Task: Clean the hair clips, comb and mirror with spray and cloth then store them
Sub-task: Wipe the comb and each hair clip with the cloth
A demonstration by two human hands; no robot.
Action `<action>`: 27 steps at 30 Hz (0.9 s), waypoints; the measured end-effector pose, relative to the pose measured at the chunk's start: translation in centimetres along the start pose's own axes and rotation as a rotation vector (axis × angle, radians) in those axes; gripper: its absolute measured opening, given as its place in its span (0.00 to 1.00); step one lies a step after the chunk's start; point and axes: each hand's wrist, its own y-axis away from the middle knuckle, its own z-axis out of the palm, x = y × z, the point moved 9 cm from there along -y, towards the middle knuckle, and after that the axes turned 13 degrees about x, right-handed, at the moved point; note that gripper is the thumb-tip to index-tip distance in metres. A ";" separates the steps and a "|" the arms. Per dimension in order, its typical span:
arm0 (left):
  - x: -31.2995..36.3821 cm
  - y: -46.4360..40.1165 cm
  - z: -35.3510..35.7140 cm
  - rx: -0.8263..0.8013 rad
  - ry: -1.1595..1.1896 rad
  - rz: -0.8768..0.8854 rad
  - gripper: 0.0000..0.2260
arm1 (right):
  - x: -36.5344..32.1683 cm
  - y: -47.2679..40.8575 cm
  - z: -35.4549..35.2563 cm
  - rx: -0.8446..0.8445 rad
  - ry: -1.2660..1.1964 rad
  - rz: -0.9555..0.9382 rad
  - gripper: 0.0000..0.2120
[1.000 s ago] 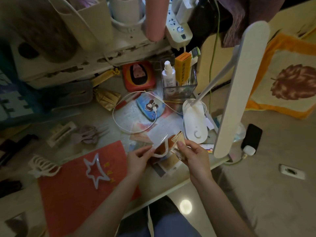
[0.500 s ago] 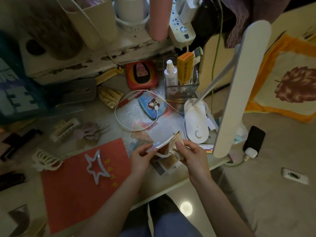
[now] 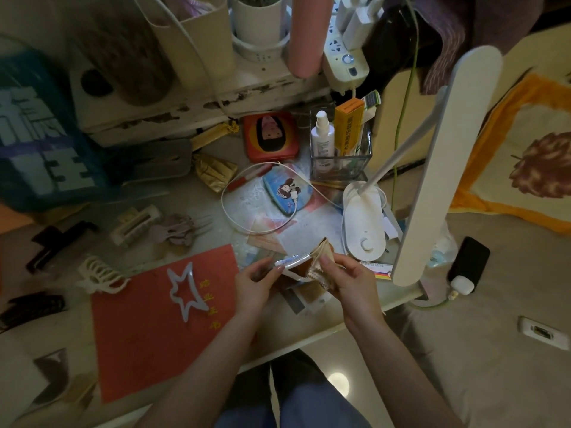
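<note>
Cluttered desk (image 3: 191, 193), dim light. Far left of the grip: cream claw clip (image 3: 99, 274), then star clip (image 3: 184, 288) lying on red card (image 3: 148, 332). Left hand (image 3: 258, 281) pinches one end of a clear clip (image 3: 292, 261); right hand (image 3: 343, 274) clasps beige cloth (image 3: 323, 256) against it. Lamp base (image 3: 366, 223) just right, behind

I am seeing large pale block characters showing on the dark blue bag (image 3: 40, 143) at the left, too cut off and blurred for me to read. Small yellow characters are running down the red sheet (image 3: 148, 335) beside the star clip (image 3: 185, 290); I am not making them out. Print is showing on the orange box (image 3: 348, 128) and the white spray bottle (image 3: 322, 140), both illegible.
</note>
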 end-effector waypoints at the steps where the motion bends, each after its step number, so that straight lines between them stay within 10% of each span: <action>1: 0.2 0.0 -0.4 0.009 -0.002 0.004 0.16 | -0.1 0.1 0.1 -0.006 0.009 -0.003 0.07; 18: -0.1 0.5 -18.9 0.558 -0.198 0.023 0.17 | -0.3 6.4 8.1 -0.236 0.149 -0.095 0.06; 27: -1.7 -3.9 -19.2 0.297 -0.261 -0.126 0.13 | 1.8 8.8 12.4 -0.131 0.132 -0.091 0.02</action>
